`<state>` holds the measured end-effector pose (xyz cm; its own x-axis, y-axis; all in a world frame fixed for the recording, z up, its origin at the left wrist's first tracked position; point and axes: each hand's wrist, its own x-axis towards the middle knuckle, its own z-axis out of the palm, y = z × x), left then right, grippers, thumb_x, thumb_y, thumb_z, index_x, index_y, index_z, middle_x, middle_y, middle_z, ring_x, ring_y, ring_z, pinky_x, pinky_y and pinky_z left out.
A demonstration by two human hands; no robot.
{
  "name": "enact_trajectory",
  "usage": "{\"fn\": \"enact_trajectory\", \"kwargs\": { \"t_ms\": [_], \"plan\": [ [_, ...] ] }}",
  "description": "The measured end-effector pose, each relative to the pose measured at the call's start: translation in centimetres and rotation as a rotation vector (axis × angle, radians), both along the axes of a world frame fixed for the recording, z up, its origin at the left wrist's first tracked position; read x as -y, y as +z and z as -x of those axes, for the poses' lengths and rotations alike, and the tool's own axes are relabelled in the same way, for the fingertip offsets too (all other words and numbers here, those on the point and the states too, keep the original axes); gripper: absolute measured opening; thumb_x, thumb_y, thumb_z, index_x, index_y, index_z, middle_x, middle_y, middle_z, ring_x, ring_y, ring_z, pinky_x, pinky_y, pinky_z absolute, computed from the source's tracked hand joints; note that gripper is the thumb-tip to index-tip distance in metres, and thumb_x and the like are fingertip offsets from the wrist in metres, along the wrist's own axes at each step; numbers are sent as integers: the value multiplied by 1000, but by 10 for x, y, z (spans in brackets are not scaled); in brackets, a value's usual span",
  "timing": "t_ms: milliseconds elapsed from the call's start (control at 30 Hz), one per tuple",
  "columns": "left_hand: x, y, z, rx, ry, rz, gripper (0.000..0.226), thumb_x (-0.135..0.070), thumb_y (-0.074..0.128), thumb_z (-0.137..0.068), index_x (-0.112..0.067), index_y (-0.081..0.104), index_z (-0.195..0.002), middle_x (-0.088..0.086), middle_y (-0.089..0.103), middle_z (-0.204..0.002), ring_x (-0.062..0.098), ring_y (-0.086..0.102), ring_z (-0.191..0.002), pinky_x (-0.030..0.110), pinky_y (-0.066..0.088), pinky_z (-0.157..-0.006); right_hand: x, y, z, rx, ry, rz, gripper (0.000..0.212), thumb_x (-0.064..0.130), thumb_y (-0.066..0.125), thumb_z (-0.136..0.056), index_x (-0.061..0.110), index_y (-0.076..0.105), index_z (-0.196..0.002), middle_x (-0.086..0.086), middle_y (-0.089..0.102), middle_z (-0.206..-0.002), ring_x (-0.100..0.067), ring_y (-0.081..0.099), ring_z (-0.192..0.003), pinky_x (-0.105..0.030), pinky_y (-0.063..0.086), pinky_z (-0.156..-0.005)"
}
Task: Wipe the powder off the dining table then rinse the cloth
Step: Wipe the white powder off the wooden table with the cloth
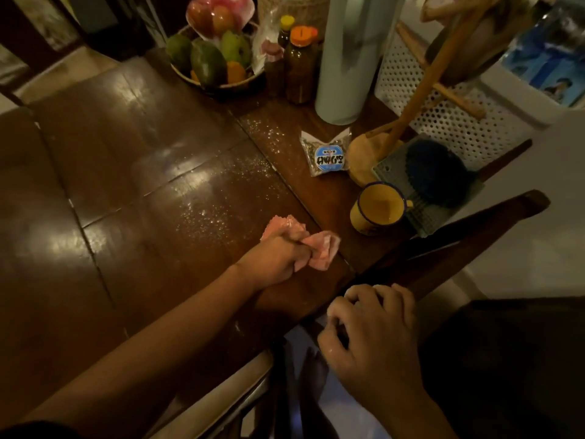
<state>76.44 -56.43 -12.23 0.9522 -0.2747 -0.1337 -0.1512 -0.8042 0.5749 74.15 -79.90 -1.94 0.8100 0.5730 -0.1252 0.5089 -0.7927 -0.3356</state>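
Cloth (319, 248), pink and crumpled, lies on the dining table (126, 172) near its right edge, bunched inside the left hand (278, 258). The fingers curl tightly round its middle, so one wad sticks out past the knuckles on the far side and a larger fold spills out to the right of the fist. Both ends touch the wood. The part inside the fist is hidden.

Powder (221, 198) speckles the dark boards in a loose band that runs from just beyond the cloth up toward the far right of the table. The grains nearest the cloth are dense; farther off they thin out and get lost in the glare of the polish.

The right hand (370, 327) sits at the near table edge, by the lower end of a dark chair rail (474, 236). Its fingers are curled, but the dim light does not show whether they pinch anything — there is only a pale smudge at the fingertips.

Past the powder stand a yellow mug (364, 217), a small sealed packet (327, 158) with a blue label, a bowl of fruit (218, 86) and brown bottles (300, 64). The print on the packet is too blurred to read, and below the table edge everything is murky — pale shapes only.
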Motion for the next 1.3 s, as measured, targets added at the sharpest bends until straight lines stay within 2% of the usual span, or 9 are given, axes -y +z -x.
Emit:
{"fn": "enact_trajectory", "kwargs": {
  "t_ms": [133,200,300,400,600,767,867,1067,1300],
  "plan": [
    [-11,2,39,61,466,75,33,9,54,-73,-19,65,-86,-8,59,-133,25,12,-149,60,-5,-117,-25,19,-27,-257,126,116,26,54,44,-77,42,55,-97,10,58,-107,-21,49,-111,-38,34,-94],
    [-22,0,63,101,732,22,36,4,57,-81,-23,66,-103,-13,55,-134,27,14,-148,57,-5,-118,-54,15,-54,-579,219,116,38,46,54,-87,41,49,-124,2,44,-139,-24,31,-133,-38,32,-98],
    [-48,-1,97,34,994,-97,39,-6,55,-88,-22,57,-123,5,54,-139,32,11,-149,58,-2,-119,-106,-17,-89,-537,475,198,54,37,55,-94,34,40,-145,-3,16,-161,-29,7,-148,-49,25,-113],
    [-78,-2,109,-12,1008,-199,45,-3,54,-86,-12,51,-130,15,51,-139,36,10,-149,57,-2,-119,-137,-56,-108,-438,637,296,57,28,46,-102,28,27,-156,-1,8,-166,-32,-5,-152,-48,11,-121],
    [-119,-25,132,-60,1082,-213,36,-22,40,-99,-24,38,-135,0,28,-159,25,15,-150,60,0,-118,-135,-101,-134,-228,792,168,54,30,32,-108,31,14,-159,9,7,-167,-10,-8,-152,-42,1,-125],
    [-119,-30,131,-15,1123,-222,34,-29,38,-97,-27,40,-131,-5,29,-159,17,17,-149,53,0,-119,-173,-126,-155,-68,533,197,86,19,56,-99,27,-4,-159,6,-8,-168,-18,-12,-153,-53,-2,-123],
    [-123,-32,133,-34,1124,-231,39,-37,33,-92,-29,41,-130,-5,31,-158,15,19,-148,52,0,-119,-214,-131,-184,-64,335,53,64,18,40,-104,20,10,-160,-1,9,-168,-23,-1,-155,-53,2,-124],
    [-124,-34,128,-42,1152,-245,42,-40,33,-89,-30,42,-129,-6,35,-156,15,23,-147,52,1,-118,-291,-141,-260,23,152,23,54,21,32,-107,16,17,-159,-7,15,-167,-27,6,-154,-52,7,-124],
    [-124,-31,127,-71,1137,-227,43,-42,30,-89,-30,42,-129,-5,35,-155,15,23,-147,52,0,-118,-277,-130,-262,91,723,129,56,28,31,-105,32,14,-158,4,6,-168,-22,-5,-154,-58,-8,-119]
  ]
}}
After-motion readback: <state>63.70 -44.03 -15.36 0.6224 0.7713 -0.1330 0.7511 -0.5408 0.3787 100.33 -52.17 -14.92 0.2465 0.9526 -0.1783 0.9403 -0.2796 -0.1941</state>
